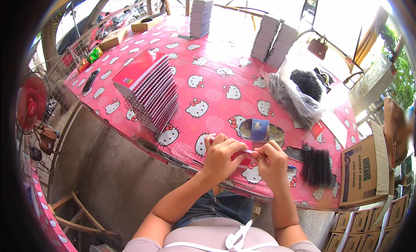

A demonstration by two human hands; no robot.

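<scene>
My left hand point(222, 155) is closed round a small red-covered notebook point(248, 151), held edge-on just above the near edge of the table. At the notebook's right end, the fingers of my right hand point(272, 160) are pinched together; any coil between them is too small to make out. Right of that hand lies a bundle of black spiral binding coils point(316, 166). Just beyond my hands is a blue and pale curved object point(256, 129) with a picture on it. To the left rises a tall stack of red spiral notebooks point(151, 93).
A pink patterned cloth covers the table point(212, 124). Farther right sits a clear plastic bag point(284, 89) of black coils. Stacks of notebooks point(201, 18) stand at the back. A cardboard box point(362, 169) is by the right edge; a phone point(90, 81) lies far left.
</scene>
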